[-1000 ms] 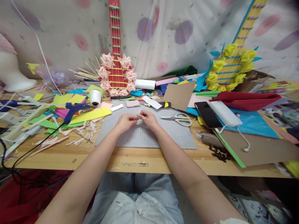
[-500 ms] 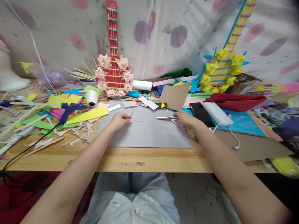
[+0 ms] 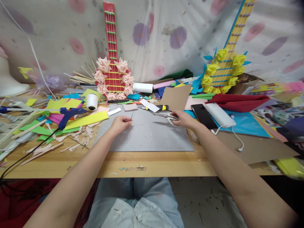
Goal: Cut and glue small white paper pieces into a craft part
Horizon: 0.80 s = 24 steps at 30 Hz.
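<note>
Left hand [image 3: 120, 123], left of frame centre, pinched shut on a thin short stick-like strip [image 3: 131, 116] standing up from the fingertips above the grey gridded cutting mat [image 3: 147, 136]. Right hand [image 3: 182, 118], right of centre at the mat's far edge, closed around the white handles of metal scissors [image 3: 166, 115], blades pointing left. Just right of it, a black phone [image 3: 203, 116]. Blue glue gun [image 3: 68, 112] at middle left.

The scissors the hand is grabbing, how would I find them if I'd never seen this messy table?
Find the grey cutting mat in the middle of the wooden table. At its far right corner, the right hand closes on a pair of white-handled scissors with silver blades pointing left. Just beyond lies a yellow-and-black utility knife, but only the scissors are in a hand.
</note>
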Available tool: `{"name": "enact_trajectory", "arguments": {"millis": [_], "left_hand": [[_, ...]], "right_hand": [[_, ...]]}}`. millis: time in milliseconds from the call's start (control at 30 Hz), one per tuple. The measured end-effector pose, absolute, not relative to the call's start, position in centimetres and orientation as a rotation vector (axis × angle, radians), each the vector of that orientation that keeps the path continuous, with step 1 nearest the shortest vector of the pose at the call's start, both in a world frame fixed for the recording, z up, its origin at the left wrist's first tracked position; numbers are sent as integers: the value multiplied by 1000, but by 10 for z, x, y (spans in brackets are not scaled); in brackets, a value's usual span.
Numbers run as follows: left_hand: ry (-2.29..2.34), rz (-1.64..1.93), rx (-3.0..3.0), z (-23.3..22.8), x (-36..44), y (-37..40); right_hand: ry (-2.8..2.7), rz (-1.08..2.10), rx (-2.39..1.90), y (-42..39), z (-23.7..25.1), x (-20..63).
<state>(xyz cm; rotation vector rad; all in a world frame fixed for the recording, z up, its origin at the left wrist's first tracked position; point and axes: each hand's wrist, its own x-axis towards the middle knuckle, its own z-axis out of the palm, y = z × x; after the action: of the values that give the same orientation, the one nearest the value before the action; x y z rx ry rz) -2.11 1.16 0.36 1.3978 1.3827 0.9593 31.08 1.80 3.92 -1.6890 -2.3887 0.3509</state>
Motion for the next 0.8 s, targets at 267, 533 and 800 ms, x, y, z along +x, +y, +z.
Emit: {"name": "enact_trajectory", "arguments": {"millis": [267,533,800], "left_hand": [[1387,1088,1338,6,-21,10],[1355,1109,1309,15,-23,6],[1342,900,1197,38,-10,-1]], "right_hand": [[-2300,-42,-1472,17,31,263],[-2239,297,-1573,11,34,242],[-1716,1751,-1182,15,55,227]]}}
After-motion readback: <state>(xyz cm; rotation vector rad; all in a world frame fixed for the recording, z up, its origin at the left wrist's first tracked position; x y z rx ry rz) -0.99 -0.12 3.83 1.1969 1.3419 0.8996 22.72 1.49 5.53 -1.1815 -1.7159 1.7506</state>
